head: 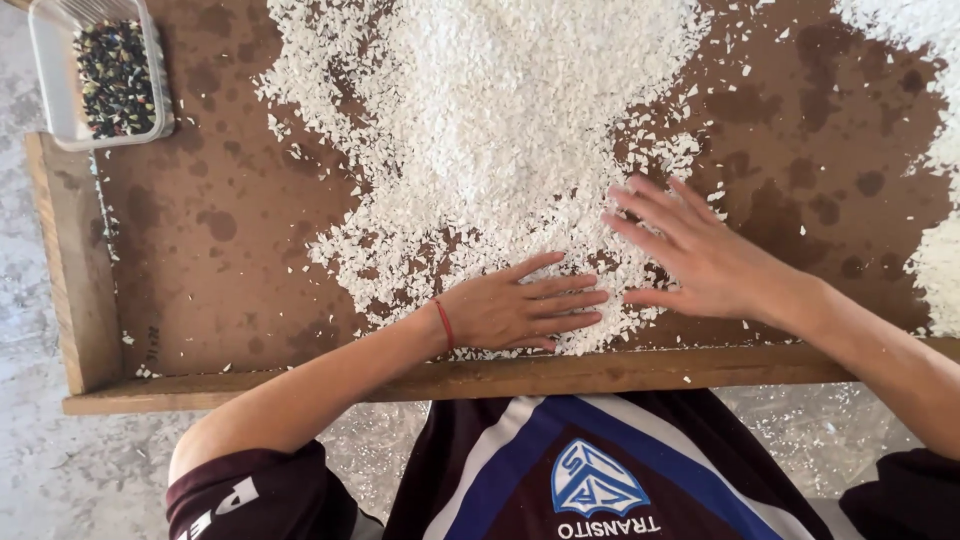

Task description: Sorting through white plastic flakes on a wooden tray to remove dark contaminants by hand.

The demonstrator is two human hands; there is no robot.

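The person's left hand [520,310] lies flat and palm down on the near part of a heap of white flakes [480,130], fingers stretched out together and pointing toward the right; it grips nothing. A thin red band [445,325] circles its wrist. The right hand [690,250] is just beside it, also open and palm down, fingers spread and pointing toward the left and the far edge, resting on the right fringe of the same flakes without holding anything. The fingertips of the two hands come close but stay apart.

The flakes cover the middle of a brown, stained board [230,260], thickest toward the far edge and thinning out to scattered bits near the hands. A second patch of white flakes [935,260] runs along the right edge of the board. A raised wooden rim [500,378] borders the near edge, just behind the hands, and another length of it runs down the left edge.

At the far left corner a clear plastic container [50,70] sits partly over the rim, holding small dark mixed-coloured bits [115,75]. The person wears a dark maroon shirt [560,470] with blue and white stripes.
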